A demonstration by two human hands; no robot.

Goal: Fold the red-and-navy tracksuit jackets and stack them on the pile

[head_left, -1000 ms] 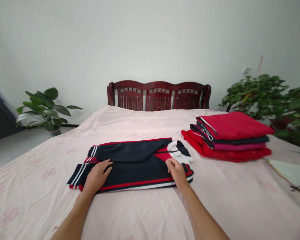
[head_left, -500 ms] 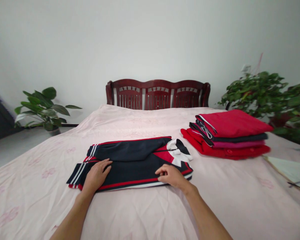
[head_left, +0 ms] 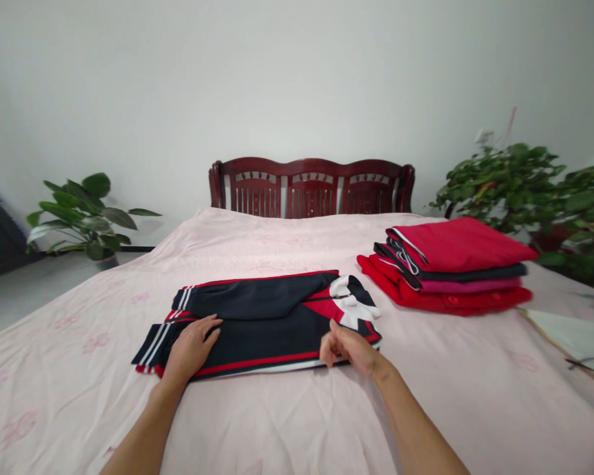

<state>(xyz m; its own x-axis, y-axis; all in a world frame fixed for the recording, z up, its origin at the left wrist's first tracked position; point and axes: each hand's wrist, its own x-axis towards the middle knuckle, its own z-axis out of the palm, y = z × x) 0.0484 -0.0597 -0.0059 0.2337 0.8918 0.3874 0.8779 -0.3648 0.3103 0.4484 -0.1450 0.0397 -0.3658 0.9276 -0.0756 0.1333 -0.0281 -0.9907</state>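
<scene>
A dark navy zip jacket point(head_left: 272, 336) with red and white trim lies folded lengthwise on the bed, its white-and-red collar end at the right and striped cuffs at the left. My left hand point(head_left: 194, 346) rests flat on it beside the cuffs, fingers stretched out. Over the near right edge of the jacket is my right hand point(head_left: 349, 348), with its fingers curled in and the thumb raised. No cloth shows between these fingers; their tips are partly hidden.
A stack of folded red, dark and magenta clothes point(head_left: 450, 267) sits to the right on the pink bedspread point(head_left: 277, 422). A pale flat item point(head_left: 569, 336) lies at the right edge. Beyond are a carved wooden headboard point(head_left: 311, 188) and potted plants point(head_left: 89, 214) on both sides.
My right hand has shifted slightly right along the jacket's near edge and turned, its thumb now pointing up. The left hand and the jacket stay as they were.
</scene>
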